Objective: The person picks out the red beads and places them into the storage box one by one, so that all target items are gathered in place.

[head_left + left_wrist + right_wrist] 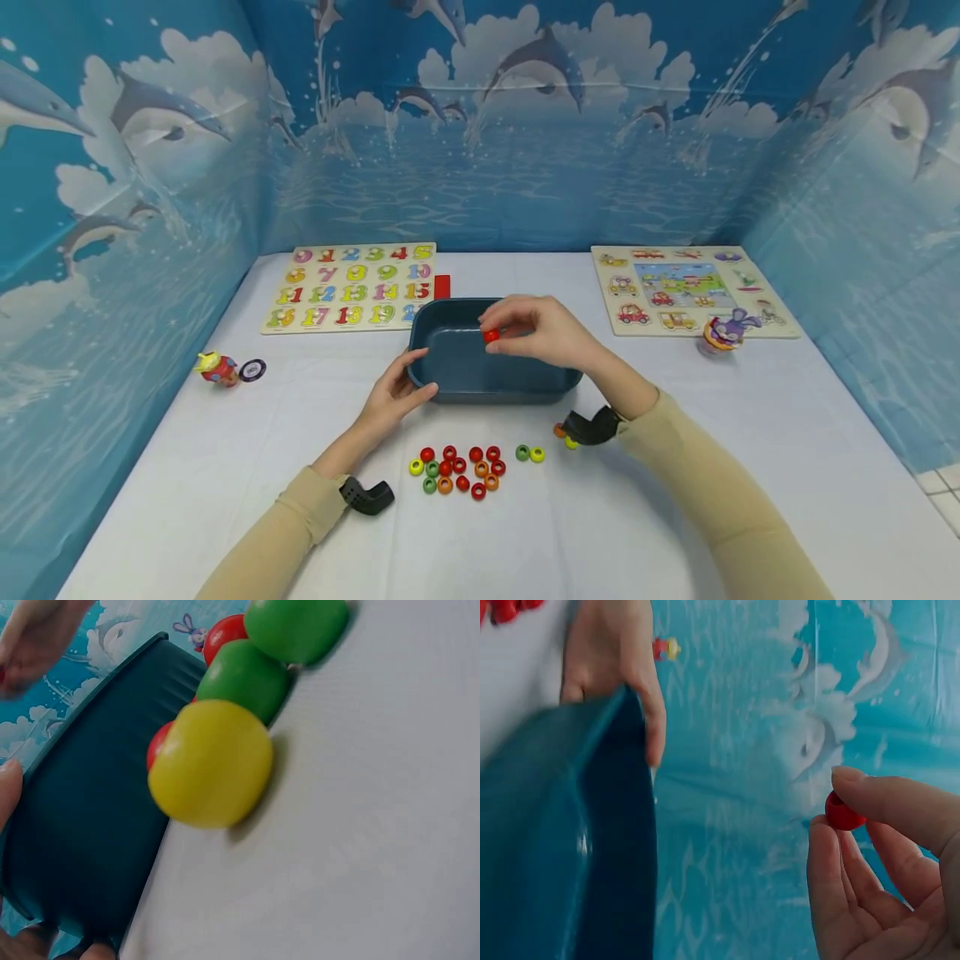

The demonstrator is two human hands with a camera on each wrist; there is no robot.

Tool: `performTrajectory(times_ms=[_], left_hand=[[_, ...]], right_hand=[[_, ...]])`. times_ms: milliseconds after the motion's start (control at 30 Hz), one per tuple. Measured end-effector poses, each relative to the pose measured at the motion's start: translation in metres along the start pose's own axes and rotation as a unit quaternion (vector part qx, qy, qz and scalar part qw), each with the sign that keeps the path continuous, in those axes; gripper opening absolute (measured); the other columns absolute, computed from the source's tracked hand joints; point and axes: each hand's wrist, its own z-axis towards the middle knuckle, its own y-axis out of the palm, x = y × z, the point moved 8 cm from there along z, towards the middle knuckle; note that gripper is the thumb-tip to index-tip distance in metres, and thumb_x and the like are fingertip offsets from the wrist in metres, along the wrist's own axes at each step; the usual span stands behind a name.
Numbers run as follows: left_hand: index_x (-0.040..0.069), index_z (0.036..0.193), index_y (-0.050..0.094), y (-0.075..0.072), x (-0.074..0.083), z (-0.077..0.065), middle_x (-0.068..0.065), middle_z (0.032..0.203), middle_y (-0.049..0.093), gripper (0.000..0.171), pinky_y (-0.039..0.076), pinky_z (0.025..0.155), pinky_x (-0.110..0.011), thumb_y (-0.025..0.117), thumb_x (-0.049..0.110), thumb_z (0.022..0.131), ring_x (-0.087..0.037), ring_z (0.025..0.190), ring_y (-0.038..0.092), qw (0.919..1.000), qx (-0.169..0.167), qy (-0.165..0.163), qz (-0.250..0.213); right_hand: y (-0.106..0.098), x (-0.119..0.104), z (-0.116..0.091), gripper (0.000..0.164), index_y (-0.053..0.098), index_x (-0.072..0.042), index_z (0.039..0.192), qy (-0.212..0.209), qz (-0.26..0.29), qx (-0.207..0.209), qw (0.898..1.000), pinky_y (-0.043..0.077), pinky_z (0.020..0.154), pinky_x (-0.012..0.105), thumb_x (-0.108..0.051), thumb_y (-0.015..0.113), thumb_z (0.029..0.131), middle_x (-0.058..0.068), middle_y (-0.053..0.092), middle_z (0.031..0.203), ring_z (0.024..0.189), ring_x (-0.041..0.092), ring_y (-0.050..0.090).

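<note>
Red bead [491,336], pinched by the right hand [538,331] above the dark-blue tray [465,362], would best be released low, the left hand [388,397] gripping the tray's left end.

At my eleven o'clock, a pale, rectangular wooden board [347,283] carries coloured numerals running row by row from 0 to 19, then a blue 2 at its four o'clock corner, partly hidden. At my ten o'clock, a round black-and-white disc [252,371] bears markings too small to read.
</note>
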Motion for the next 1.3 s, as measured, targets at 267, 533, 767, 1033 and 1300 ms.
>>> performTrajectory(times_ms=[267, 533, 767, 1033, 1300], left_hand=[[0.007, 0.133, 0.038, 0.0, 0.0, 0.001, -0.01, 0.146, 0.015, 0.054, 0.026, 0.102, -0.037, 0.062, 0.013, 0.084, -0.026, 0.128, 0.028, 1.0, -0.002, 0.007, -0.004], [0.003, 0.133, 0.035, 0.002, 0.0, 0.0, -0.013, 0.146, 0.013, 0.056, 0.026, 0.101, -0.036, 0.061, 0.012, 0.085, -0.03, 0.128, 0.026, 0.9999, -0.009, 0.007, -0.013], [0.004, 0.133, 0.035, 0.0, 0.001, 0.0, -0.013, 0.147, 0.01, 0.056, 0.025, 0.102, -0.037, 0.061, 0.013, 0.085, -0.027, 0.129, 0.024, 0.9999, -0.008, 0.008, -0.013], [0.004, 0.133, 0.036, -0.001, 0.003, 0.0, -0.013, 0.147, 0.009, 0.056, 0.025, 0.102, -0.036, 0.061, 0.012, 0.085, -0.026, 0.13, 0.023, 0.9999, -0.008, 0.009, -0.012], [0.008, 0.133, 0.037, 0.0, 0.004, 0.0, -0.013, 0.147, 0.009, 0.055, 0.025, 0.102, -0.038, 0.062, 0.015, 0.084, -0.028, 0.13, 0.022, 1.0, -0.006, 0.0, -0.007]], right_hand=[[-0.008, 0.073, 0.079, 0.03, 0.066, -0.01, 0.098, 0.055, -0.064, -0.035, 0.996, 0.049, 0.071, 0.031, -0.02, 0.075, 0.072, 0.0, 0.063, 0.094, 0.078, 0.017, 0.056], [0.036, 0.12, 0.108, 0.027, 0.066, -0.005, 0.096, 0.096, -0.106, -0.138, 0.98, 0.049, 0.06, 0.03, -0.011, 0.075, 0.071, 0.003, 0.062, 0.089, 0.066, 0.025, 0.057], [0.067, 0.139, 0.113, 0.022, 0.068, -0.014, 0.09, 0.108, -0.201, -0.185, 0.956, 0.048, 0.058, 0.024, -0.015, 0.076, 0.07, -0.005, 0.062, 0.083, 0.065, 0.015, 0.055], [0.076, 0.143, 0.116, 0.021, 0.068, -0.018, 0.092, 0.112, -0.275, -0.198, 0.934, 0.048, 0.064, 0.022, -0.014, 0.075, 0.072, -0.006, 0.061, 0.09, 0.074, 0.013, 0.053], [0.059, 0.118, 0.11, 0.033, 0.064, -0.013, 0.105, 0.101, -0.255, -0.193, 0.942, 0.048, 0.071, 0.025, -0.013, 0.073, 0.074, -0.001, 0.059, 0.104, 0.082, 0.012, 0.055]])
